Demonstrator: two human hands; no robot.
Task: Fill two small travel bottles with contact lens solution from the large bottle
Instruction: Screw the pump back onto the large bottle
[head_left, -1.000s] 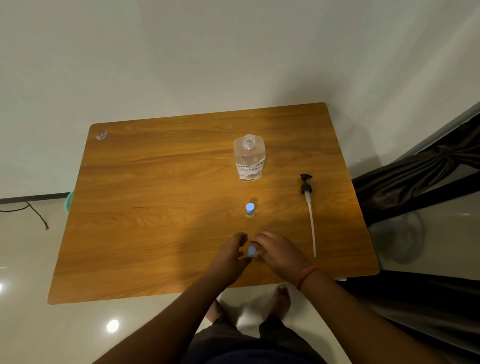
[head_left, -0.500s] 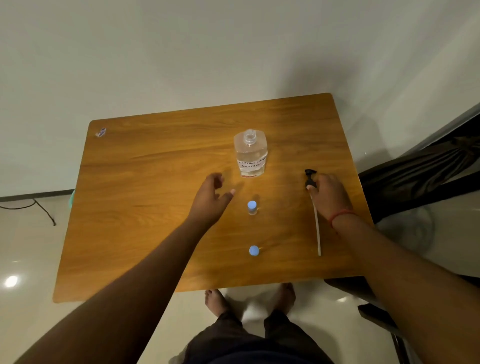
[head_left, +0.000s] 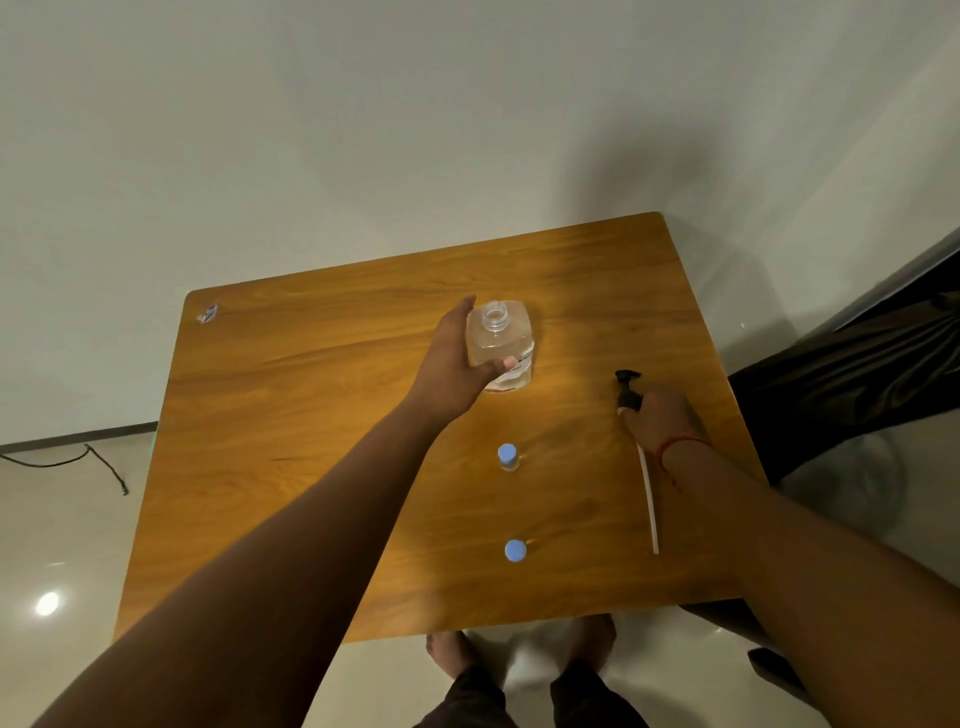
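Blue-capped small bottles (head_left: 515, 551) (head_left: 507, 456) stand mid-table toward the near edge: light, tippy. Right hand (head_left: 658, 422) pinches the pump (head_left: 629, 388) near the right edge. Left hand (head_left: 453, 364) wraps the large bottle (head_left: 501, 345), open-necked, likely heavy, slick; grip mid-body.

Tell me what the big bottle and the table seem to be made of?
The large bottle looks like clear, glossy plastic: its contents and the left hand gripping it show through. The table looks like wood or wood-look laminate, with streaked grain and a soft sheen.
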